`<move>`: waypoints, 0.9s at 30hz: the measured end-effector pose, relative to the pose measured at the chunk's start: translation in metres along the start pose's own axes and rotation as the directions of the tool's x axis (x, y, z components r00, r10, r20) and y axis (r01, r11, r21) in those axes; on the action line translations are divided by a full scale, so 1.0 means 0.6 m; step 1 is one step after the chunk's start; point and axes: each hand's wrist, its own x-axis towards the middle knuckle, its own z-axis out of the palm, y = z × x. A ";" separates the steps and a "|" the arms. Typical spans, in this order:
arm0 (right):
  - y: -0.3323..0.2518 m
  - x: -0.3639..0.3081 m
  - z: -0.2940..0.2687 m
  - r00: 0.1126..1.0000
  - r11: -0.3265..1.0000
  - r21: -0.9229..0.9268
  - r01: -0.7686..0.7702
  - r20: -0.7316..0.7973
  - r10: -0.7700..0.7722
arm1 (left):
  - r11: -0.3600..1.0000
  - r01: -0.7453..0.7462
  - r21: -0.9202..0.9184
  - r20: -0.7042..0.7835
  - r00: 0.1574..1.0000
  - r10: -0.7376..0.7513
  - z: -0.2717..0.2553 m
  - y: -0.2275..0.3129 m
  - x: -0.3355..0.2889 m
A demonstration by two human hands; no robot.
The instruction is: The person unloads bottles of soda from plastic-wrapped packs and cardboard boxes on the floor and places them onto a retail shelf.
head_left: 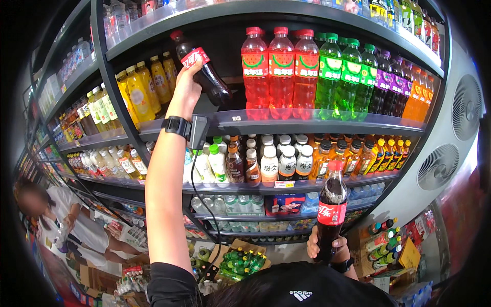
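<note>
My left hand [189, 84] reaches up to a middle-height shelf, its fingers wrapped round a cola bottle [212, 82]. That bottle has a red cap and red label and is tilted, its cap to the upper left and its base near the shelf board [266, 125]. Low on the right, my right hand [327, 246] grips a second cola bottle [332, 204] near its base, holding it upright in front of the lower shelves. Right of the tilted bottle stand red drink bottles [280, 74]; yellow drink bottles [137, 92] are to its left, beyond a shelf post.
Green [340, 71], purple and orange drink bottles continue the row rightward. White-capped bottles [287, 161] fill the shelf below. A black cable [197, 189] hangs from a device at my left wrist. Open cartons of bottles [240, 261] lie below. Another person [76, 220] is at the left.
</note>
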 end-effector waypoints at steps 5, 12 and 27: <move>-0.005 0.001 0.008 1.000 0.999 -0.041 0.005 -0.014 -0.006 | 0.996 0.048 0.077 0.095 0.994 -0.055 -0.006 -0.012 0.022; -0.007 0.007 -0.016 0.998 0.997 -0.049 -0.056 0.021 0.057 | 0.975 0.052 0.215 0.255 0.961 -0.108 0.013 -0.054 -0.004; -0.029 0.028 -0.017 0.988 0.982 -0.110 -0.155 -0.029 0.152 | 0.929 0.112 0.352 0.414 0.872 -0.262 0.041 -0.034 -0.026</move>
